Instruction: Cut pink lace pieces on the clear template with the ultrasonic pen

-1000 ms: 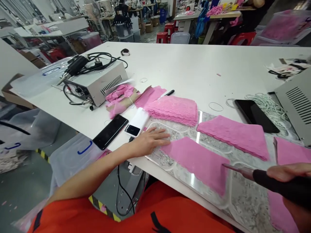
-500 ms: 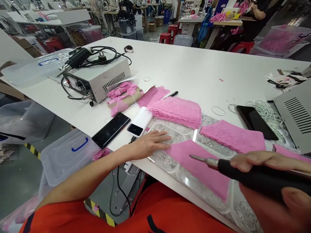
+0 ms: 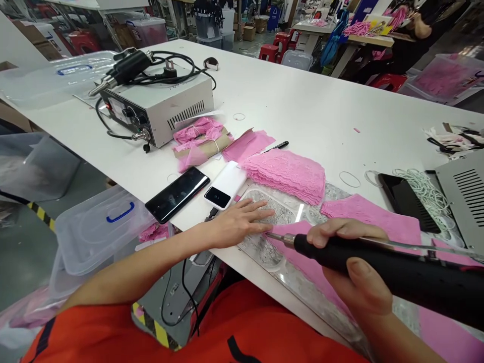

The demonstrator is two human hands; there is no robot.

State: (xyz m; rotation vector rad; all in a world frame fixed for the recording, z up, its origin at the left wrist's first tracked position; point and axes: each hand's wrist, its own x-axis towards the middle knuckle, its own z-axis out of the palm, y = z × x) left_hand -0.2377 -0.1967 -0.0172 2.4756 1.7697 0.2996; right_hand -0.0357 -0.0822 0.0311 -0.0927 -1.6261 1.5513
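My left hand (image 3: pixel 242 222) lies flat with spread fingers on the marbled board (image 3: pixel 260 253), its fingertips at the left end of a pink fabric piece (image 3: pixel 308 259). Wrapped round a thick black handheld tool (image 3: pixel 378 269) is my right hand (image 3: pixel 351 262). The tool's thin metal tip is at the fabric's left end, close beside my left fingertips. Part of the fabric is hidden beneath the tool and right hand. Behind it are a stack of pink lace pieces (image 3: pixel 285 174) and another pink stack (image 3: pixel 372 214).
A black phone (image 3: pixel 177 194) and a white power bank (image 3: pixel 226 185) lie left of the board. Farther back is a grey box (image 3: pixel 162 108) with a second tool and cable. A dark tray (image 3: pixel 406 201) and a grey machine (image 3: pixel 465 191) stand right.
My right hand has brought the tool leftward, so its tip has moved from the fabric's middle to its left end. My left hand stays flat on the board. The view has shifted slightly.
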